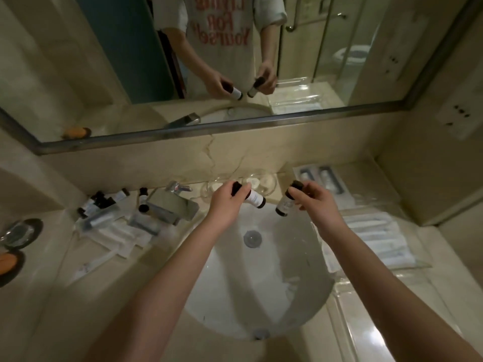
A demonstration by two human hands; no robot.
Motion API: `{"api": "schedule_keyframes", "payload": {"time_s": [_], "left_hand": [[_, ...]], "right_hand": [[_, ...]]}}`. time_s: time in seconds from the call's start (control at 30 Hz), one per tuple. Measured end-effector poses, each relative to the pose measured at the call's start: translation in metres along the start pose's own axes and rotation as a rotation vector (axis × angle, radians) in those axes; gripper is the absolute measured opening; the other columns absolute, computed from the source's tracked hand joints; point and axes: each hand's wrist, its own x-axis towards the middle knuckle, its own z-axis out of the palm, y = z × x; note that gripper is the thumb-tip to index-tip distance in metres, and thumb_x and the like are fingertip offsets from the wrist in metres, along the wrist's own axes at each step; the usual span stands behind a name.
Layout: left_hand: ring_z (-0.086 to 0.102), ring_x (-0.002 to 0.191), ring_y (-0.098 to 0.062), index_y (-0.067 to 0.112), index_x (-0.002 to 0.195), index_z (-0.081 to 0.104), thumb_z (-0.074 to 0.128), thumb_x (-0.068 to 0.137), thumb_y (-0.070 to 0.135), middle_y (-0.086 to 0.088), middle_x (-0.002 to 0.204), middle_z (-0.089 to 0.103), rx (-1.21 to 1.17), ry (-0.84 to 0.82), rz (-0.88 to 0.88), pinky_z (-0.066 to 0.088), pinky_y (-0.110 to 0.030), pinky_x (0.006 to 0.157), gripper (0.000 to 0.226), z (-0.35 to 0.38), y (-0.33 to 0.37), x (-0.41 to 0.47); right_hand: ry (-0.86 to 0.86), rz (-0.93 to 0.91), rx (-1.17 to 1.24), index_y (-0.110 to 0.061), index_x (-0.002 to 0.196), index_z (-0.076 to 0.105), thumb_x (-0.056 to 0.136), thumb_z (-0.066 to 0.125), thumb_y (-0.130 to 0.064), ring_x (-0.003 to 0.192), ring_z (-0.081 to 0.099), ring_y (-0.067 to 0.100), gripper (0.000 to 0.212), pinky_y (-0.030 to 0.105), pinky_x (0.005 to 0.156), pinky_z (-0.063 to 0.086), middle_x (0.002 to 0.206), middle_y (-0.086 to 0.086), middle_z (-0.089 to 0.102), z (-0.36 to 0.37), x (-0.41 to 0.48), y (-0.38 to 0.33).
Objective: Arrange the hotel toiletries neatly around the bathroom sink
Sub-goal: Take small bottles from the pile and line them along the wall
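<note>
My left hand (225, 202) grips a small dark-capped toiletry bottle with a white label (254, 198), held tilted over the far rim of the white sink (295, 291). My right hand (315, 198) holds a second small bottle (285, 204) by its dark cap, also tilted above the basin. Both bottles hang in the air, apart from each other. More small bottles (100, 202) lie in a loose pile on the counter left of the faucet (173, 202), with two others (143, 198) right beside it. Flat white sachets and packets (115, 235) spread out below the pile.
Two clear glasses (264, 182) stand behind the sink against the wall. A clear tray (376, 236) with wrapped items sits on the right counter, and a boxed kit (322, 180) lies behind it. A dark soap dish (19, 232) and an orange soap (7, 261) rest at far left. The mirror (209, 74) runs above.
</note>
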Motion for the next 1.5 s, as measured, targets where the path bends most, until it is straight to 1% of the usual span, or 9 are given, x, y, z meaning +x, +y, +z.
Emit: {"api": "schedule_keyframes", "payload": {"time_s": [0.1, 0.23, 0.5, 0.67, 0.87, 1.0, 1.17, 1.37, 1.5], "left_hand": [[0.043, 0.070, -0.017, 0.013, 0.080, 0.043, 0.047, 0.094, 0.032, 0.006, 0.070, 0.043, 0.035, -0.047, 0.009, 0.032, -0.025, 0.058, 0.024, 0.020, 0.014, 0.019], [0.043, 0.076, -0.020, 0.009, 0.093, 0.039, 0.045, 0.095, 0.032, 0.000, 0.078, 0.044, 0.098, -0.093, 0.051, 0.032, -0.030, 0.062, 0.025, 0.048, 0.028, 0.039], [0.039, 0.057, -0.012, 0.012, 0.076, 0.044, 0.064, 0.085, 0.028, 0.005, 0.063, 0.043, 0.072, -0.125, 0.121, 0.031, -0.023, 0.051, 0.027, 0.100, 0.049, 0.088], [0.045, 0.059, -0.013, 0.014, 0.077, 0.054, 0.068, 0.081, 0.024, 0.005, 0.063, 0.050, 0.055, -0.093, 0.116, 0.037, -0.022, 0.054, 0.018, 0.119, 0.058, 0.119], [0.051, 0.070, -0.016, 0.007, 0.094, 0.063, 0.068, 0.082, 0.021, -0.002, 0.077, 0.057, 0.169, -0.104, 0.111, 0.040, -0.027, 0.066, 0.019, 0.129, 0.064, 0.154], [0.042, 0.056, -0.008, 0.012, 0.079, 0.057, 0.069, 0.081, 0.023, 0.005, 0.061, 0.047, 0.242, -0.098, 0.138, 0.032, -0.024, 0.050, 0.017, 0.137, 0.062, 0.167], [0.048, 0.063, -0.015, 0.013, 0.075, 0.052, 0.065, 0.083, 0.025, 0.000, 0.068, 0.052, 0.377, -0.106, 0.171, 0.032, -0.026, 0.054, 0.020, 0.151, 0.060, 0.175], [0.054, 0.079, -0.019, 0.008, 0.097, 0.060, 0.066, 0.083, 0.029, -0.007, 0.088, 0.060, 0.416, -0.167, 0.143, 0.039, -0.027, 0.067, 0.026, 0.157, 0.055, 0.178], [0.060, 0.084, -0.023, 0.014, 0.107, 0.060, 0.066, 0.080, 0.026, -0.001, 0.083, 0.059, 0.405, -0.179, 0.130, 0.042, -0.027, 0.069, 0.030, 0.151, 0.057, 0.177]], "right_hand": [[0.059, 0.007, 0.006, -0.019, 0.079, 0.062, 0.085, 0.065, -0.013, 0.068, 0.052, 0.013, 0.009, 0.008, 0.051, 0.041, 0.076, 0.003, 0.059, -0.016, 0.015, 0.003], [0.136, 0.004, 0.034, -0.019, 0.080, 0.060, 0.083, 0.067, -0.011, 0.067, 0.052, 0.012, 0.012, 0.007, 0.052, 0.042, 0.075, 0.000, 0.057, -0.033, 0.033, 0.013], [0.267, 0.024, -0.031, -0.021, 0.090, 0.067, 0.079, 0.072, -0.015, 0.078, 0.059, 0.016, 0.014, 0.028, 0.071, 0.046, 0.081, -0.004, 0.066, -0.085, 0.082, 0.024], [0.334, 0.031, -0.160, -0.015, 0.105, 0.068, 0.078, 0.073, -0.021, 0.089, 0.064, 0.015, 0.028, 0.028, 0.082, 0.050, 0.095, 0.000, 0.068, -0.107, 0.127, 0.020], [0.215, -0.004, -0.247, -0.023, 0.099, 0.067, 0.080, 0.071, -0.022, 0.091, 0.064, 0.015, 0.020, 0.030, 0.085, 0.051, 0.094, -0.005, 0.067, -0.095, 0.178, 0.021], [0.141, -0.022, -0.368, -0.018, 0.107, 0.069, 0.079, 0.072, -0.021, 0.093, 0.064, 0.017, 0.028, 0.029, 0.087, 0.050, 0.100, 0.001, 0.070, -0.086, 0.201, 0.018], [0.059, -0.014, -0.505, -0.021, 0.098, 0.071, 0.080, 0.069, -0.020, 0.088, 0.063, 0.013, 0.018, 0.027, 0.082, 0.049, 0.100, -0.001, 0.071, -0.087, 0.210, 0.023], [0.043, -0.018, -0.538, -0.022, 0.102, 0.069, 0.076, 0.072, -0.018, 0.089, 0.062, 0.014, 0.026, 0.028, 0.086, 0.050, 0.099, -0.004, 0.069, -0.089, 0.212, 0.029], [0.023, -0.045, -0.576, -0.025, 0.099, 0.068, 0.076, 0.071, -0.019, 0.094, 0.065, 0.015, 0.024, 0.035, 0.089, 0.052, 0.102, -0.003, 0.071, -0.091, 0.213, 0.029]]}}
